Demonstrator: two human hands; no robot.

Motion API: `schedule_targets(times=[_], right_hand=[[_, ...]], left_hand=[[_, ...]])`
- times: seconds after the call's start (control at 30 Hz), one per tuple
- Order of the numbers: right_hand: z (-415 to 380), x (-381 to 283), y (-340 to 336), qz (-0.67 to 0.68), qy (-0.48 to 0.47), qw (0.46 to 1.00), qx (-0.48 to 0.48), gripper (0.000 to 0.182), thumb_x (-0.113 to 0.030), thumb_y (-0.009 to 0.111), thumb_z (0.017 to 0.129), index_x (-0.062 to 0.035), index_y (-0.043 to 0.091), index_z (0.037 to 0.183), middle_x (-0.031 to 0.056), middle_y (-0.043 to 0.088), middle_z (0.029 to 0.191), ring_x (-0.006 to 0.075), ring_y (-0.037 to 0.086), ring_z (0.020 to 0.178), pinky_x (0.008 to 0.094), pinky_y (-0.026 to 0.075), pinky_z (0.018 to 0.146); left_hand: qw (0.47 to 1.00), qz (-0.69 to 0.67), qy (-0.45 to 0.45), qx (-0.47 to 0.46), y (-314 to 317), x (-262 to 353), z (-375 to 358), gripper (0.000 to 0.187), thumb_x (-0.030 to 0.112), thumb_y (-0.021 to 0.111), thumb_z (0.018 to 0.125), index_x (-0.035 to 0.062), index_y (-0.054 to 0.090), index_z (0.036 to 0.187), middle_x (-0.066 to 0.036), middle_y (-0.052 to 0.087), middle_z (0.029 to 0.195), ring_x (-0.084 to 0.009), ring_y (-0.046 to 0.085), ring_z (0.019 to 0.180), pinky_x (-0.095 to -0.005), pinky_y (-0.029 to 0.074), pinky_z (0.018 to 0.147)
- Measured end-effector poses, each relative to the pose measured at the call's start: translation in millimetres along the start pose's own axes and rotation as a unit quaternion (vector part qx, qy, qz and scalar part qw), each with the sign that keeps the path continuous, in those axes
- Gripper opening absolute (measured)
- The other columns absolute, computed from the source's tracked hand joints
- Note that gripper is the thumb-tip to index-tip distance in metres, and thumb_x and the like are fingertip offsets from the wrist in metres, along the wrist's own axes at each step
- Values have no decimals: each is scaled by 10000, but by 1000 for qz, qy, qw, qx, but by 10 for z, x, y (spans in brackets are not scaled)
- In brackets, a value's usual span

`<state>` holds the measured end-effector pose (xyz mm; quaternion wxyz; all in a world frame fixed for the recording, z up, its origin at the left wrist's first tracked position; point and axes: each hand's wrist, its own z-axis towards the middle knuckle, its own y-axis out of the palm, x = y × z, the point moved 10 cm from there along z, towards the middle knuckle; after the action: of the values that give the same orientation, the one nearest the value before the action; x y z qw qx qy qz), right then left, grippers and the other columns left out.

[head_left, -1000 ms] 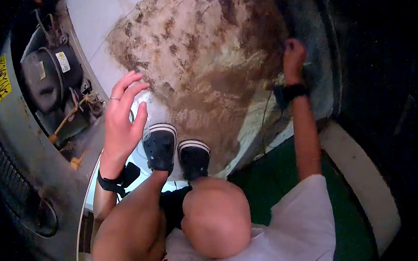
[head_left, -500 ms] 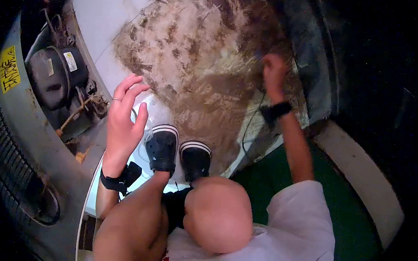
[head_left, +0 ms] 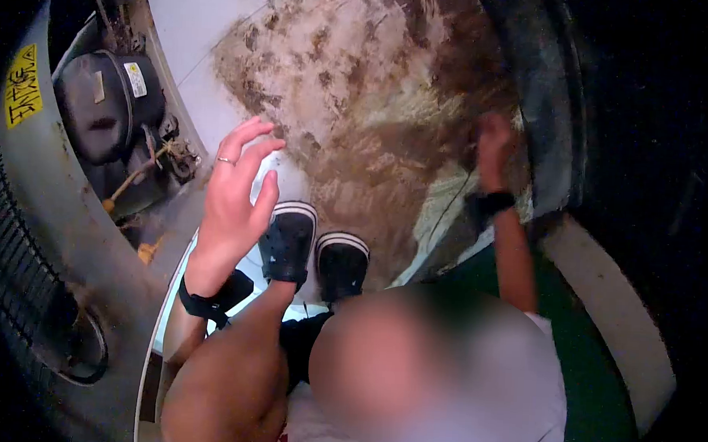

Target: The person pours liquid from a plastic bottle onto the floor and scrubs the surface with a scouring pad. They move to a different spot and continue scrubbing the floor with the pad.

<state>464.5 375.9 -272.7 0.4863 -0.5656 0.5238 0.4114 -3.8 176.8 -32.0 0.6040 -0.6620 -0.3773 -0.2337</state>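
Stained floor [head_left: 335,102], left hand [head_left: 235,192] loosely open, right hand [head_left: 495,144] nearer the shoes [head_left: 288,246] than before, grip unclear

Left side: the compressor [head_left: 98,107] sits inside the opening of the housing [head_left: 54,208], a label [head_left: 135,79] on its body. The sticker [head_left: 25,88] is on the housing, left of that opening; the grille [head_left: 21,246] lies nearer the wearer, a looped tube [head_left: 102,352] at its near end. Centre: the dirt patch [head_left: 335,117] extends ahead of both shoes [head_left: 288,246]. Right side: a lower floor area [head_left: 570,333] lies between the patch and a curved ledge [head_left: 611,299] (depth cannot be judged).
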Motion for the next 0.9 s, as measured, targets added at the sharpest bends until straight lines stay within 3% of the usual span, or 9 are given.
schedule_targets(times=[0.03,0.1,0.2,0.3,0.5,0.63,0.7,0.8,0.9], right_hand=[[26,-226,16,-185,-38,982,20,70,-17,582,809,-16,632,859,122,638,821,260,597,757,365,478,730],[174,-999,345,-525,-119,841,58,128,-64,596,834,-16,607,951,114,649,885,289,607,801,388,481,766],[-436,-898,755,-495,-145,856,-31,128,-19,608,799,-4,610,927,120,644,862,307,607,788,382,481,765],[-1264,-979,1074,-421,-313,844,-114,111,32,606,757,5,619,863,125,638,828,308,605,789,368,481,763],[-466,-1000,550,-462,-103,879,55,166,68,582,730,-3,625,873,138,633,865,292,585,800,360,469,747],[-1273,-990,1447,-426,-354,832,-32,132,11,569,723,-10,618,843,174,617,886,342,567,838,414,468,745],[-1834,-955,1788,-374,-337,838,-209,96,-23,575,726,-11,614,813,187,609,893,374,554,856,425,467,741],[-1808,-943,1263,-397,-294,858,-141,61,-20,564,761,-9,604,806,152,619,922,330,575,888,413,471,774],[-1292,-758,595,-363,-99,926,35,40,-26,563,794,-15,601,785,107,605,855,280,571,834,390,454,729]], left_hand=[[1000,3,-4,-5,30,6,-24,293,-24,546,782,26,574,1069,-156,518,1236,-326,459,1220,-392,353,1023],[1000,10,-2,-6,41,17,-16,294,-28,543,781,25,572,1068,-154,520,1232,-328,456,1222,-392,351,1025],[1000,-10,11,-16,131,40,-8,285,-17,542,785,21,565,1067,-150,504,1222,-347,439,1221,-413,361,1014],[999,-7,29,-23,188,89,3,281,-8,541,792,21,558,1071,-152,490,1213,-356,430,1215,-421,371,1000],[999,16,21,-20,147,122,-14,297,-4,548,790,42,569,1082,-146,528,1218,-335,480,1194,-393,377,1007],[998,45,43,-24,137,185,-107,314,1,552,792,58,564,1101,-139,527,1227,-316,502,1166,-378,398,979],[997,54,47,-16,103,143,-119,317,-1,552,790,57,562,1102,-136,526,1231,-319,511,1148,-374,408,964],[999,37,32,-19,79,57,-278,312,2,548,792,58,561,1098,-132,523,1235,-322,515,1137,-372,411,957],[996,61,49,-35,74,75,-425,308,6,549,792,57,562,1095,-130,524,1233,-322,516,1134,-376,410,956]])
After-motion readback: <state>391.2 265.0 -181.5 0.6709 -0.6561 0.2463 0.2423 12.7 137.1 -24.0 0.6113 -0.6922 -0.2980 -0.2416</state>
